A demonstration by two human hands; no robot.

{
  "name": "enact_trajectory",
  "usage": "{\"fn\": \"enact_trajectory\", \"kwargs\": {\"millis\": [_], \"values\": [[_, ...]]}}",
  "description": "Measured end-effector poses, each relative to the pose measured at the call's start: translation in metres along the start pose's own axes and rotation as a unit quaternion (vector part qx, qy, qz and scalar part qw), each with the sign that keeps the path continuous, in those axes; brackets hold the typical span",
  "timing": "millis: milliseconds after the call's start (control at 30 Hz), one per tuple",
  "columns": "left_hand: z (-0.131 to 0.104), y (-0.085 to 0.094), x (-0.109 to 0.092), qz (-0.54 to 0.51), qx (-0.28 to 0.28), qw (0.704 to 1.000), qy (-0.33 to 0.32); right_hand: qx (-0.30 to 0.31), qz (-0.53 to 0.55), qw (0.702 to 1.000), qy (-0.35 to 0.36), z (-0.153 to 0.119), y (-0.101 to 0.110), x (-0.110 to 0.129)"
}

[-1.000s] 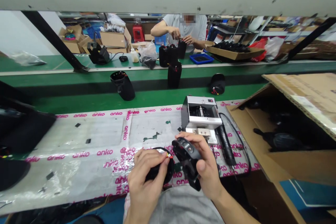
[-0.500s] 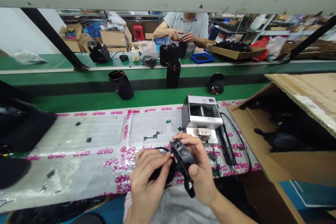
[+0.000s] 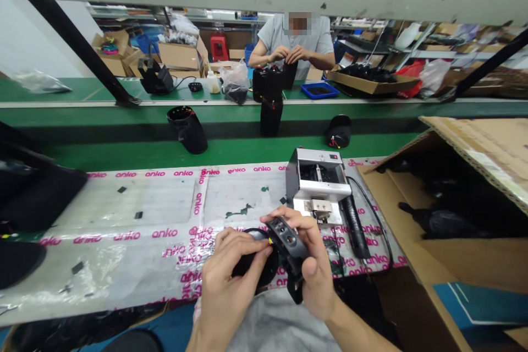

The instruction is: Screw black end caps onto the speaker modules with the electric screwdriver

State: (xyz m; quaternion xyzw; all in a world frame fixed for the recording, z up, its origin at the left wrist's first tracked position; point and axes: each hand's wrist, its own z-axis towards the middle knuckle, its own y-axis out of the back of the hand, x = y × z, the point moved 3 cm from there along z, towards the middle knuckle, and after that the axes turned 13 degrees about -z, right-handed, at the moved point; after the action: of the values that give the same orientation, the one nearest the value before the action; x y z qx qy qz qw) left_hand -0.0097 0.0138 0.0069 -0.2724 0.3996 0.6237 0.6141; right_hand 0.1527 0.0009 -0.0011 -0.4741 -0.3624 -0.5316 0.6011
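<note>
My right hand is wrapped round a dark grey and black plastic part with two holes in its face. Thumb and forefinger of my left hand pinch a small yellow-tipped connector at the near side of that part. Behind and below my left fingers lies a round black housing, partly hidden by the hand. Both hands are close together over the front edge of the covered bench.
A silver machine with a black hose stands just beyond my hands. An open carton of black parts is at the right. Black cylinders stand on the green belt. A person works across it.
My right hand has tilted the grey part slightly, and its strap end has shifted left. Across the belt, the person's hands have drawn together.
</note>
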Motion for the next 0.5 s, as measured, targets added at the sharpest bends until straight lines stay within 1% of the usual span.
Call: {"fn": "enact_trajectory", "kwargs": {"millis": [33,100,200,267,367,433,500], "values": [[0.001,0.000,-0.001,-0.005,0.000,1.000,-0.002,-0.002,-0.002,1.000,0.003,-0.001,0.000,0.000],[0.004,0.000,-0.002,-0.009,0.020,1.000,-0.017,0.012,-0.015,1.000,0.009,0.000,0.002,0.001],[0.004,0.001,-0.001,-0.009,0.059,0.998,-0.032,0.066,-0.055,0.996,0.014,0.004,0.006,0.003],[0.001,0.003,0.000,-0.008,0.044,0.999,-0.028,0.092,-0.078,0.993,0.010,0.006,0.008,0.004],[-0.006,0.009,0.004,-0.007,0.008,1.000,-0.011,0.074,-0.099,0.992,-0.006,0.008,0.008,0.006],[-0.010,0.012,0.008,-0.012,0.010,1.000,0.008,0.054,-0.112,0.992,-0.015,0.006,0.006,0.007],[-0.013,0.014,0.012,-0.019,0.015,0.999,0.026,0.054,-0.121,0.991,-0.019,0.004,0.002,0.009]]}}
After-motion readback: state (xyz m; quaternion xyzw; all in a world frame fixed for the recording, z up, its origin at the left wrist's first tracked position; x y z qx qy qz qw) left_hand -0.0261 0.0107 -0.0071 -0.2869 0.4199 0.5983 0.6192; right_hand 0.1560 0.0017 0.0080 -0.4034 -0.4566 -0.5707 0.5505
